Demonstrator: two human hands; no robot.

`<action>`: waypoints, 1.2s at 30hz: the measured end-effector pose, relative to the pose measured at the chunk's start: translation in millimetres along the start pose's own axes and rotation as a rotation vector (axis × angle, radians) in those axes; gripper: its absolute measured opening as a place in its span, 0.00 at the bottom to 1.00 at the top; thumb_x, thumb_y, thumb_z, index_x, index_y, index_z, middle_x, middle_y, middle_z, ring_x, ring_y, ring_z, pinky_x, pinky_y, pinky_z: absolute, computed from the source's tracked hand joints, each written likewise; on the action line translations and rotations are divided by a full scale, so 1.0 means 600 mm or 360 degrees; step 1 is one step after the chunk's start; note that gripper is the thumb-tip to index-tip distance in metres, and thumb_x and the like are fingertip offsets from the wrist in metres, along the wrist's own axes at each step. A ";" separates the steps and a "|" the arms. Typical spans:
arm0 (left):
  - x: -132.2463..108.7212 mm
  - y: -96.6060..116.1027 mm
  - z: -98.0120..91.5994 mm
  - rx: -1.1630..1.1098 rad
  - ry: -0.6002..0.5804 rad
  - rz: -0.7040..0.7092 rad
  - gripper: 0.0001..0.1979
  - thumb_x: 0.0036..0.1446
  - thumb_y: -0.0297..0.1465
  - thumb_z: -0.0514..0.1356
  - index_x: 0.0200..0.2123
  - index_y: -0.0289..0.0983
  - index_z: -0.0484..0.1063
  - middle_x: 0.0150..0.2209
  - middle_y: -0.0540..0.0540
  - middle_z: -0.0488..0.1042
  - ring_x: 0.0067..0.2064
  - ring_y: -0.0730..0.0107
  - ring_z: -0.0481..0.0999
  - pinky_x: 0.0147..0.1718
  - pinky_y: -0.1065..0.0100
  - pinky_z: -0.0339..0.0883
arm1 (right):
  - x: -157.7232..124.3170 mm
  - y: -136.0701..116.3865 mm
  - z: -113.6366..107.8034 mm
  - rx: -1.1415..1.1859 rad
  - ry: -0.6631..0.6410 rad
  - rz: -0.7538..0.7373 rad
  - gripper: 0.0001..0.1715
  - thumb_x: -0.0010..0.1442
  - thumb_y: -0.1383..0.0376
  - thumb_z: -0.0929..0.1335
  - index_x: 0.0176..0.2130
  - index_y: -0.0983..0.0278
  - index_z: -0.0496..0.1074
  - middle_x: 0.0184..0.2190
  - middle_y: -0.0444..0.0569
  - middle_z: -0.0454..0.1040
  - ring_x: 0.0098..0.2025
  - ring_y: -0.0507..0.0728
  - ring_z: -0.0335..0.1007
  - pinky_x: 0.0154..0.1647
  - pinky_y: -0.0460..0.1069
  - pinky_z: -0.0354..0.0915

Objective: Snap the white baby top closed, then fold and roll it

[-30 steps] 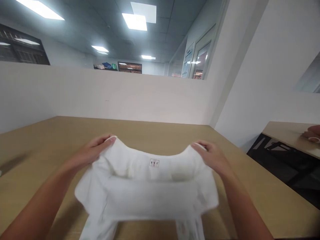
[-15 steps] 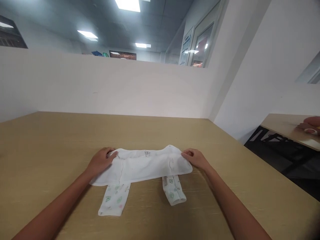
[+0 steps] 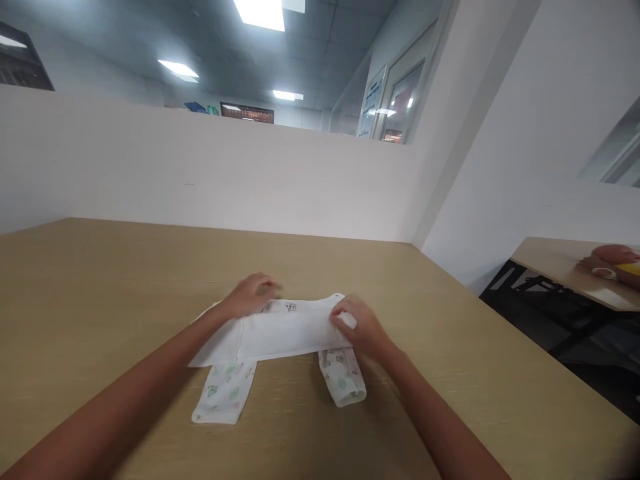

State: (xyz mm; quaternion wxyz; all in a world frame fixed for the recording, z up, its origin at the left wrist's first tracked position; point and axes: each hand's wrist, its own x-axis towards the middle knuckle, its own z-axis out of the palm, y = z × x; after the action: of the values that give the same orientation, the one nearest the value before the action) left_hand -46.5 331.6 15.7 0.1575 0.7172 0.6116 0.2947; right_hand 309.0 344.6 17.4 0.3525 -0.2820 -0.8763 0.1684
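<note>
A small white baby garment [image 3: 280,332] lies flat on the wooden table [image 3: 125,280], folded into a band with two printed sleeves or legs sticking out toward me. My left hand [image 3: 250,295] rests on its far left part, fingers curled and slightly blurred. My right hand [image 3: 356,325] pinches the garment's right end and has it folded inward over the band.
A white partition wall [image 3: 225,180] runs along the table's far edge and right side. At the right, another table [image 3: 560,263] holds another person's hand [image 3: 613,257]. A dark gap of floor lies between the tables.
The garment went from held up in the air to lying on the table. Both hands then moved inward, my right hand carrying the right end toward the middle.
</note>
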 end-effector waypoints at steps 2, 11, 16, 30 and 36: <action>0.027 0.016 0.037 0.0155 -0.0255 0.0195 0.32 0.66 0.56 0.51 0.62 0.43 0.74 0.65 0.43 0.68 0.67 0.57 0.66 0.69 0.58 0.56 | -0.008 -0.039 0.034 0.0077 -0.0253 -0.0165 0.09 0.68 0.59 0.71 0.43 0.63 0.75 0.43 0.49 0.75 0.50 0.59 0.66 0.57 0.54 0.59; 0.107 -0.017 0.110 0.0554 -0.0593 0.0292 0.36 0.69 0.60 0.38 0.76 0.56 0.45 0.77 0.51 0.37 0.78 0.50 0.36 0.73 0.40 0.25 | -0.035 -0.109 0.066 -0.0207 -0.0741 -0.0081 0.06 0.67 0.72 0.67 0.35 0.66 0.69 0.36 0.47 0.73 0.41 0.55 0.64 0.48 0.50 0.58; 0.139 -0.015 0.106 0.0534 -0.0671 0.0300 0.36 0.69 0.60 0.38 0.76 0.57 0.44 0.77 0.51 0.36 0.78 0.50 0.34 0.72 0.36 0.22 | -0.044 -0.140 0.046 -0.0037 -0.1079 -0.0187 0.09 0.65 0.73 0.67 0.31 0.66 0.68 0.30 0.45 0.71 0.34 0.53 0.62 0.47 0.50 0.59; -0.021 0.039 0.009 0.0126 0.0082 0.0337 0.28 0.68 0.55 0.52 0.57 0.42 0.72 0.59 0.44 0.72 0.61 0.62 0.69 0.64 0.63 0.60 | -0.009 -0.075 -0.002 0.0322 -0.0190 0.0112 0.14 0.70 0.61 0.65 0.35 0.66 0.72 0.35 0.47 0.74 0.36 0.51 0.66 0.40 0.47 0.61; -0.179 0.029 -0.011 0.0356 -0.0078 0.0026 0.32 0.62 0.58 0.57 0.23 0.34 0.65 0.24 0.49 0.66 0.28 0.75 0.63 0.32 0.70 0.54 | -0.017 -0.086 -0.069 -0.0160 -0.0822 0.0587 0.39 0.62 0.46 0.72 0.20 0.66 0.49 0.18 0.41 0.47 0.22 0.47 0.38 0.24 0.50 0.39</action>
State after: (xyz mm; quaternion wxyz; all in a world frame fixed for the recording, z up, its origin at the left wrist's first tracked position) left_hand -45.4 223.1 6.0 0.0889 0.7422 0.6307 0.2082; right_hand 325.2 301.8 66.4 0.0676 -0.4012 -0.8781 0.2520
